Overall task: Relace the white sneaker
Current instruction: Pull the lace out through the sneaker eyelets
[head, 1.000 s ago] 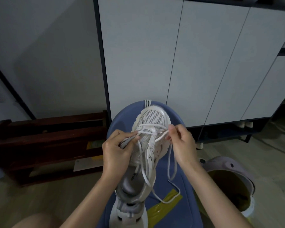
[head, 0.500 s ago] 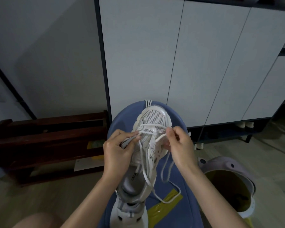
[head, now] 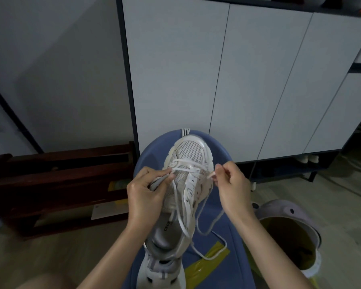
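You hold the white sneaker [head: 188, 184] between your hands, above a blue seat [head: 217, 230].
Your left hand [head: 145, 192] grips its side; your right hand [head: 230, 184] pinches the lace tip [head: 211, 174], the lace [head: 208, 224] looping below.

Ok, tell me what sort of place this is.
Probably a home entryway: tall white cabinet doors, a dark wooden shoe rack on the floor, and shoes tucked under the cabinet.

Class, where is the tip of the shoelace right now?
In the head view, the lace tip is pinched by the right hand, just right of the white sneaker.
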